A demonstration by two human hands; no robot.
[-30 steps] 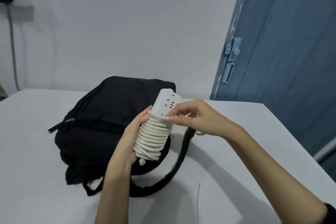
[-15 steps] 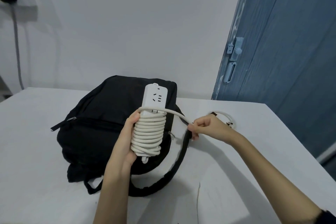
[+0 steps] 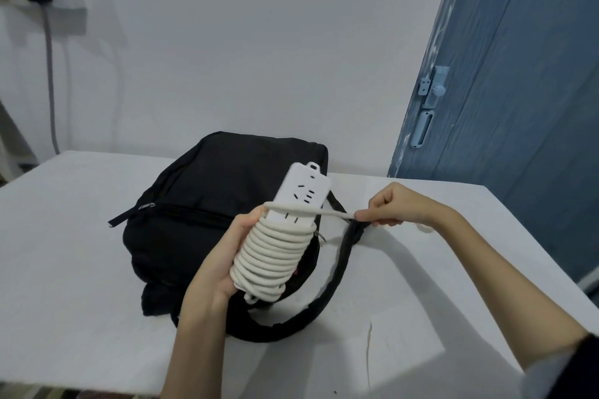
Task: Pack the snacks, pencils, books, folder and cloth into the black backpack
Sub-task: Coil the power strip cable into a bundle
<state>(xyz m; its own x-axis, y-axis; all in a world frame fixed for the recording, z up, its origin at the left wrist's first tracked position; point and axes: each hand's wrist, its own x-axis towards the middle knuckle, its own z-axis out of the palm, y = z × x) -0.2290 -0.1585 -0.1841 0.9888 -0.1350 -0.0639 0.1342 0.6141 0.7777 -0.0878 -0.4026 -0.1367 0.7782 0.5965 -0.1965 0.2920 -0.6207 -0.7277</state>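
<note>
A white table stands against the pale wall, beside a blue door. 1 black backpack lies flat on it near the far edge, zip shut, and its strap curls out across the tabletop toward the near right.

the backpack fills the middle of the table, back almost to the wall. its strap loops out over the tabletop to the right and front. above the bag, the left hand holds a power strip tilted, and a taut cord runs across to the right hand, barring the way down to the bag's right side. the table's left half lies bare, as does the right part beyond the strap. a door closes off the right.
</note>
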